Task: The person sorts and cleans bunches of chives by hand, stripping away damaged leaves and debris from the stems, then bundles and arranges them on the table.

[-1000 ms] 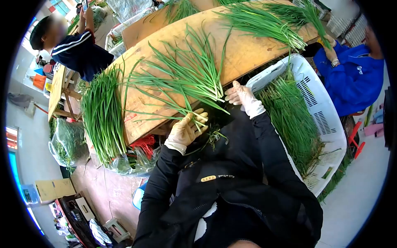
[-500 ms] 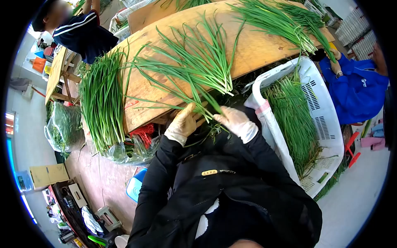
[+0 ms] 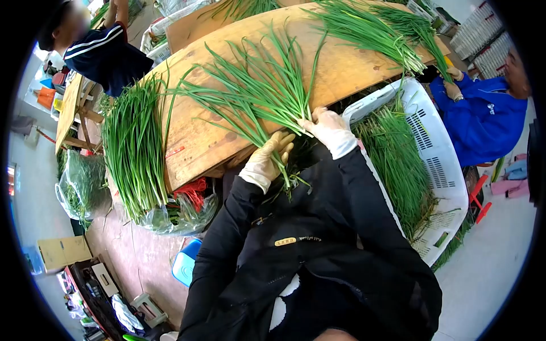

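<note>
My left hand (image 3: 268,159), in a pale glove, is closed round a few garlic chives (image 3: 259,133), whose stem ends hang below the table edge. To its right, my gloved right hand (image 3: 331,131) pinches the white stem ends of the loose pile of garlic chives (image 3: 278,96) on the table. The pile's leaves fan out away from me over the wood. Which stems the right fingers grip is partly hidden.
A thick bundle of chives (image 3: 133,148) overhangs the left of the wooden table (image 3: 196,153). More chives (image 3: 369,31) lie far right. A white crate (image 3: 449,187) of chives stands at my right. One co-worker in blue (image 3: 483,119) is beyond it; another (image 3: 108,59) is far left.
My right hand has moved up and away from my left hand to the pile's stem ends. The left hand has shifted slightly right and down with its chives.
</note>
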The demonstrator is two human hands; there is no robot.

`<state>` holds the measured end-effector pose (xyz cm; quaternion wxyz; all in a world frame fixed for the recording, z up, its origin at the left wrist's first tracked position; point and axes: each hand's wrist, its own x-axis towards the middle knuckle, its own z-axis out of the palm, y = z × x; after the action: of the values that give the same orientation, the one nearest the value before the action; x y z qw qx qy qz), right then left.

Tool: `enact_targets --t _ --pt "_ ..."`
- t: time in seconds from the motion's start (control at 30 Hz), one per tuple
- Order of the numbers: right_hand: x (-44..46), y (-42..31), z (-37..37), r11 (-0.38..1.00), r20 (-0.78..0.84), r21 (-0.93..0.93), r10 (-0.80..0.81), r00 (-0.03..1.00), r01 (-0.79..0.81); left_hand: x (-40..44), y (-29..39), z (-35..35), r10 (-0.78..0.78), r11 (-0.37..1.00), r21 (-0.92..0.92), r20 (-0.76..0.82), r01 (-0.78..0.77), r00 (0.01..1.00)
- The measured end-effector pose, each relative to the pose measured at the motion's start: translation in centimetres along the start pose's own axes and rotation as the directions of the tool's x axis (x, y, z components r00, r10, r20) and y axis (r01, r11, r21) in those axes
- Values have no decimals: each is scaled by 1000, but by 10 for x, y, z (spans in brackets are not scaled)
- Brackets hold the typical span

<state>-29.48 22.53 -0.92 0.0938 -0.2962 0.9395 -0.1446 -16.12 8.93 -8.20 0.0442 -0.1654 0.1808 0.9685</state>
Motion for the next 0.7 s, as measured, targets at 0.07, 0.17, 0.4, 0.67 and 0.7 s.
enact_targets --t 0.07,0.17,0.4,0.67,0.7 --pt "10 10 14 837 267 539 -66 961 -92 9 -4 9 47 999 19 -70 -46 996" --pt "2 15 32 550 320 809 -114 941 -208 23 -5 15 89 992 95 -117 -78 989" --pt "-4 42 27 343 295 894 38 955 -289 2 -4 13 96 975 210 -98 -74 991" --pt "-9 -2 53 458 240 870 -67 969 -184 17 -11 25 219 958 241 -255 -157 942" --pt "-9 2 58 415 281 885 -112 953 -212 19 -10 19 223 957 239 -244 -164 944"
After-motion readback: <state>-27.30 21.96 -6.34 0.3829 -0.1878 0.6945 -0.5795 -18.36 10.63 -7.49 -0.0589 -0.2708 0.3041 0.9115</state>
